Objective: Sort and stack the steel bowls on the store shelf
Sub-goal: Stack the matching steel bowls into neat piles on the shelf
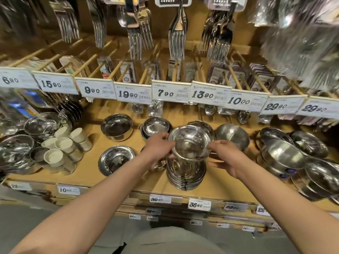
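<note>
A shiny steel bowl [189, 142] is held between both hands above a stack of steel bowls [185, 177] near the shelf's front edge. My left hand [158, 147] grips the bowl's left rim, my right hand [225, 158] grips its right rim. More steel bowls stand around: one deep bowl [117, 127] at the back left, a nested pair [156, 126] behind my left hand, a flat bowl [114, 159] at the front left, a matt bowl [233, 135] tilted at the right.
Several white cups [64, 145] and more bowls [16, 149] crowd the left. Leaning piles of bowls [297, 156] fill the right. Price tags [169, 93] and hanging forks [177, 39] overhang the wooden shelf [91, 171].
</note>
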